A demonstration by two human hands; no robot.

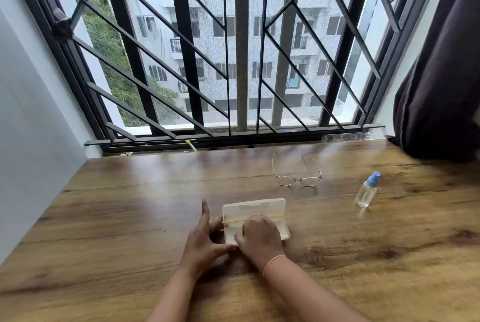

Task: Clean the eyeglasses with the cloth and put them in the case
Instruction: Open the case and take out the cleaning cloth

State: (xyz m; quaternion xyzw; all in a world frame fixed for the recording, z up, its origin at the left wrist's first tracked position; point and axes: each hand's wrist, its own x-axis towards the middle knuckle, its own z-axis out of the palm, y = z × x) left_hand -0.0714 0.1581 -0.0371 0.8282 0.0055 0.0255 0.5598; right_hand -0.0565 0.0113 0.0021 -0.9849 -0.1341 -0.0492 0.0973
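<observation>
A cream plastic eyeglass case (255,207) lies open on the wooden table (130,204), its lid tipped back toward the window. My left hand (205,243) holds the case's left end between thumb and fingers, with the index finger pointing straight up. My right hand (259,238) covers the case's lower half, fingers curled down into it; what they touch is hidden. Clear-framed eyeglasses (297,177) rest farther back to the right, temples unfolded toward the window. No cloth is visible.
A small clear spray bottle (366,190) with a blue cap stands to the right of the glasses. A dark curtain (436,87) hangs over the table's back right corner. A barred window (233,61) runs along the far edge, and a white wall (31,126) bounds the left side.
</observation>
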